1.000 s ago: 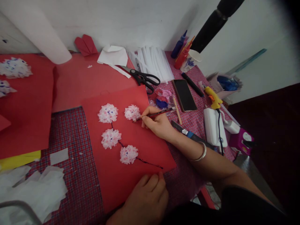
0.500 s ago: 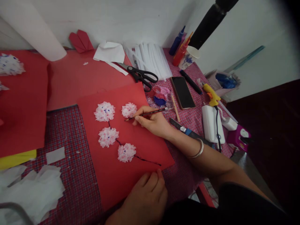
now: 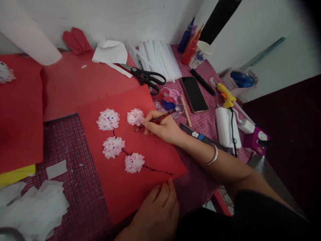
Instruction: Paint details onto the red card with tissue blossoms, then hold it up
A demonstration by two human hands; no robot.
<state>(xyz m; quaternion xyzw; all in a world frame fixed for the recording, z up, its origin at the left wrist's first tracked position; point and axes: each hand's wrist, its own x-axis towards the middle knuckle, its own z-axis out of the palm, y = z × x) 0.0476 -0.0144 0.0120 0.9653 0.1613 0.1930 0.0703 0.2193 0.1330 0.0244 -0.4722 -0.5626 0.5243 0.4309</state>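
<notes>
My right hand [image 3: 163, 129] pinches a thin red-and-black pencil [image 3: 160, 117], its tip on the red paper sheet [image 3: 120, 187] just below the upper right tissue flower [image 3: 135, 116]. Three more pink-and-white tissue flowers [image 3: 108, 119] are stuck on that sheet, joined by a thin dark drawn stem [image 3: 157, 170]. My left hand [image 3: 156, 212] rests with curled fingers on the sheet's near edge, pressing it down.
Black scissors [image 3: 147, 77], white paper strips [image 3: 160, 60], a paint palette [image 3: 169, 100], a phone [image 3: 193, 93], glue bottles [image 3: 189, 45], a yellow glue gun [image 3: 225, 95] and a cutter [image 3: 200, 136] lie to the right. More red sheets [image 3: 20, 110] and white tissue scraps [image 3: 32, 204] lie left.
My right hand and the pencil tip slid left and down, from beside the upper right flower to just under it. The camera view shifted slightly; my left hand stays put.
</notes>
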